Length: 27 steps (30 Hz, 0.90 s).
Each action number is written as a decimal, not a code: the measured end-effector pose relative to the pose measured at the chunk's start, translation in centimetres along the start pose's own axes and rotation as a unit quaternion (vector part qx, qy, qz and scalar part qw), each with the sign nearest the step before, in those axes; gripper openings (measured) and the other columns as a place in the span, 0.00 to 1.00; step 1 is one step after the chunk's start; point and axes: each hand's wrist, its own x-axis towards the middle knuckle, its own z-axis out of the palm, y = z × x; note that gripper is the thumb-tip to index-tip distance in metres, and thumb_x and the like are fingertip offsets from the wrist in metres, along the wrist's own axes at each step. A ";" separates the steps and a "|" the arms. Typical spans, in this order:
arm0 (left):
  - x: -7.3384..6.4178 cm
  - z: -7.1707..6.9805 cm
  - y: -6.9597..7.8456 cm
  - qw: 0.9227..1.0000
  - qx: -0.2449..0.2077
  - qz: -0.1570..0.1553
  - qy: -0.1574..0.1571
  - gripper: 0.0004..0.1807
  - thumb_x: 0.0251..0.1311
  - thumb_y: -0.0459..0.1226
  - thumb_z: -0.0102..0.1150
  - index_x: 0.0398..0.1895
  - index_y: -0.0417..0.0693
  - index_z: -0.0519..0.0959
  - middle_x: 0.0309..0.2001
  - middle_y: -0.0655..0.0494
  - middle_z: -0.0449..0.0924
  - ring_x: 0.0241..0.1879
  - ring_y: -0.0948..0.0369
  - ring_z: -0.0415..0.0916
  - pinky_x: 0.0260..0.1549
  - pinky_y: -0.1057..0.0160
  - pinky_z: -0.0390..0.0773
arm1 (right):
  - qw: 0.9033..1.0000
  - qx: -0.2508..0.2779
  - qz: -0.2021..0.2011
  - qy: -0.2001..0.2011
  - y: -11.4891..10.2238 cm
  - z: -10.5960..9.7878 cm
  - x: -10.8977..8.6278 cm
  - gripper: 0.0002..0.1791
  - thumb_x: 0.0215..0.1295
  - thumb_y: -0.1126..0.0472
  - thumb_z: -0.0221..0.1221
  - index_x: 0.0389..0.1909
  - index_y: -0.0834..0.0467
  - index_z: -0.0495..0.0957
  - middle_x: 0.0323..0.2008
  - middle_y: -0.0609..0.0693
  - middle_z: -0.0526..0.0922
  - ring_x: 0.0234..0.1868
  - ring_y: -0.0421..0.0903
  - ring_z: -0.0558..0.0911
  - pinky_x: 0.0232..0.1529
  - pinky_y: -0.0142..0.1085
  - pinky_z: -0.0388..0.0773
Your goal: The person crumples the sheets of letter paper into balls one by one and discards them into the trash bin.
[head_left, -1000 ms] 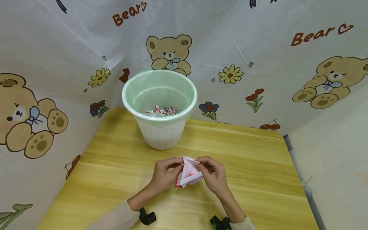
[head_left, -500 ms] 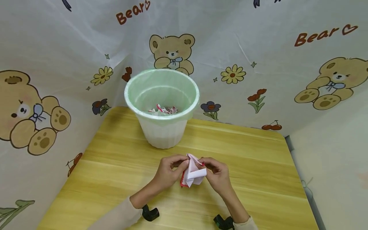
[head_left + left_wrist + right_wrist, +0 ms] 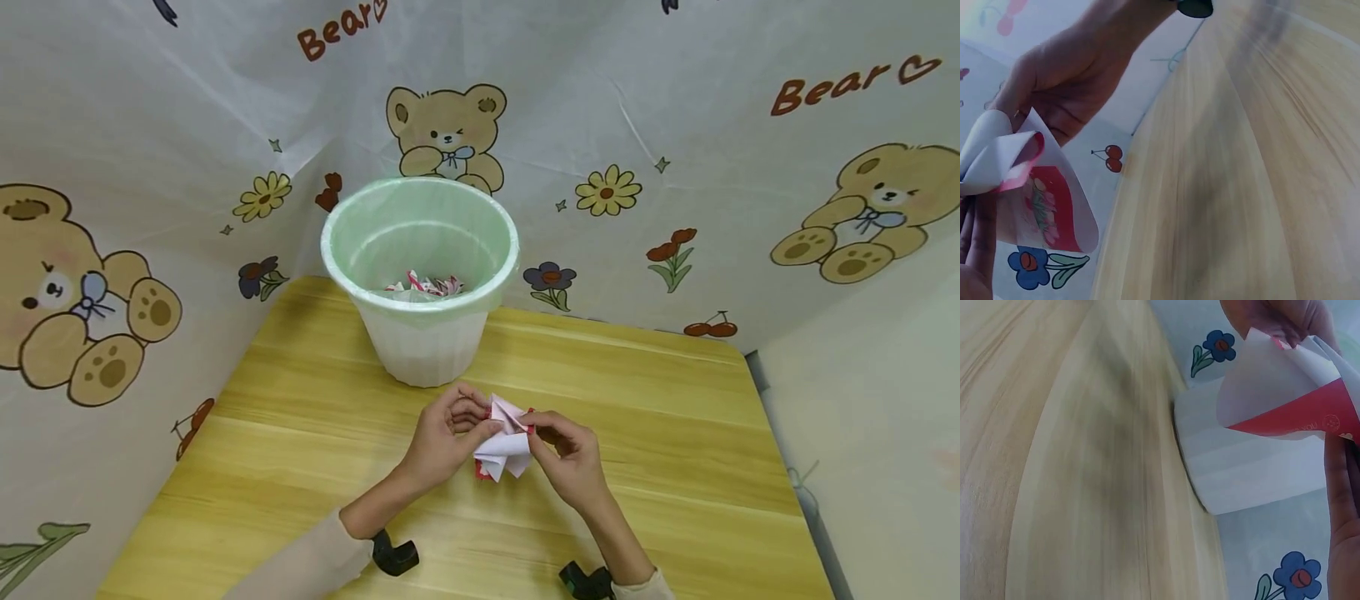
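Over the table's near half, I hold a sheet of printed paper point(image 3: 504, 445) between both hands, folded and partly curled. Its plain side is whitish pink; red edging and, in the left wrist view, a flower print point(image 3: 1044, 209) show on the other side. My left hand point(image 3: 441, 435) pinches the left edge, thumb in front and fingers partly hidden behind. My right hand point(image 3: 573, 458) pinches the right edge between thumb and fingers. In the right wrist view, a red strip point(image 3: 1300, 414) with small lettering runs along the paper.
A pale green and white bucket point(image 3: 420, 342) stands beyond my hands at the back of the wooden table point(image 3: 637, 400). Several red-and-white paper pieces point(image 3: 427, 286) lie inside it. A bear-printed cloth point(image 3: 540, 108) hangs behind and at the sides.
The paper's folds have shifted, and its curled front flap now lies more level. My left hand has moved up and right, its thumb now across the front. My right hand has moved slightly right.
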 end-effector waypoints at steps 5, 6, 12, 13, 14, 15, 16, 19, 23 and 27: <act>0.4 -0.4 0.2 0.998 -0.038 -0.035 -0.026 0.41 0.67 0.26 0.70 0.81 0.43 0.64 0.43 0.33 0.86 0.41 0.67 0.87 0.43 0.70 0.89 | 1.000 0.002 -0.014 -0.023 0.1 -0.2 -0.1 0.22 0.63 0.80 0.66 0.58 0.66 0.82 0.53 0.52 0.89 0.53 0.40 0.88 0.57 0.32 0.87; 0.4 -0.5 0.2 0.998 -0.041 -0.040 -0.032 0.42 0.67 0.25 0.70 0.82 0.42 0.64 0.43 0.32 0.86 0.41 0.67 0.87 0.43 0.70 0.88 | 1.000 -0.001 -0.012 -0.027 0.0 -0.3 -0.1 0.24 0.61 0.80 0.69 0.58 0.65 0.82 0.54 0.52 0.88 0.53 0.40 0.87 0.57 0.32 0.87; 0.6 -0.6 0.4 0.997 -0.032 -0.060 -0.043 0.29 0.66 0.27 0.71 0.71 0.41 0.77 0.43 0.34 0.87 0.40 0.68 0.87 0.42 0.71 0.88 | 0.999 -0.018 0.017 -0.027 -0.3 0.0 -0.3 0.30 0.53 0.80 0.75 0.58 0.63 0.82 0.53 0.51 0.88 0.53 0.40 0.87 0.56 0.31 0.86; 0.6 -0.6 0.4 0.997 -0.031 -0.063 -0.041 0.28 0.66 0.27 0.71 0.69 0.41 0.79 0.42 0.34 0.88 0.40 0.67 0.87 0.42 0.70 0.88 | 0.999 -0.020 0.018 -0.024 -0.3 0.1 -0.3 0.30 0.53 0.81 0.75 0.58 0.63 0.82 0.52 0.52 0.88 0.52 0.40 0.88 0.56 0.31 0.86; 0.6 -0.6 0.4 0.997 -0.028 -0.066 -0.036 0.26 0.66 0.27 0.72 0.67 0.41 0.80 0.41 0.34 0.88 0.39 0.67 0.88 0.42 0.70 0.88 | 0.999 -0.023 0.019 -0.020 -0.3 0.2 -0.3 0.30 0.53 0.81 0.75 0.57 0.63 0.82 0.52 0.52 0.88 0.52 0.40 0.88 0.55 0.31 0.86; 0.6 -0.6 0.4 0.997 -0.023 -0.070 -0.029 0.24 0.65 0.27 0.72 0.65 0.40 0.81 0.40 0.35 0.89 0.38 0.67 0.88 0.41 0.70 0.88 | 0.999 -0.026 0.019 -0.017 -0.3 0.3 -0.3 0.29 0.53 0.81 0.75 0.57 0.63 0.83 0.51 0.52 0.88 0.51 0.40 0.88 0.55 0.31 0.87; 0.6 -0.7 0.4 0.997 -0.017 -0.074 -0.022 0.23 0.64 0.27 0.72 0.63 0.40 0.82 0.39 0.35 0.89 0.37 0.68 0.88 0.41 0.70 0.88 | 0.999 -0.028 0.020 -0.014 -0.3 0.4 -0.3 0.28 0.54 0.80 0.74 0.57 0.62 0.83 0.51 0.52 0.89 0.51 0.40 0.88 0.54 0.31 0.87; 0.5 -0.7 0.4 0.996 0.008 -0.088 -0.001 0.19 0.63 0.27 0.74 0.57 0.39 0.86 0.36 0.38 0.90 0.34 0.68 0.87 0.37 0.70 0.87 | 0.999 -0.033 0.018 -0.007 -0.2 0.6 -0.3 0.27 0.56 0.80 0.74 0.56 0.62 0.83 0.51 0.53 0.89 0.49 0.40 0.88 0.53 0.31 0.87; 0.2 -0.9 0.2 0.994 0.052 -0.090 0.025 0.14 0.61 0.30 0.77 0.50 0.45 0.91 0.34 0.46 0.90 0.32 0.68 0.84 0.33 0.70 0.85 | 0.999 -0.039 0.018 -0.002 -0.1 0.8 -0.4 0.26 0.57 0.81 0.73 0.56 0.62 0.83 0.51 0.55 0.89 0.49 0.40 0.88 0.52 0.30 0.87; 0.0 -1.1 -0.1 0.994 0.080 -0.065 0.032 0.09 0.61 0.33 0.78 0.44 0.50 0.92 0.44 0.49 0.88 0.43 0.66 0.83 0.44 0.63 0.89 | 0.999 -0.042 0.024 0.001 -0.1 1.0 -0.4 0.24 0.58 0.81 0.72 0.54 0.62 0.82 0.50 0.57 0.88 0.50 0.39 0.88 0.52 0.29 0.87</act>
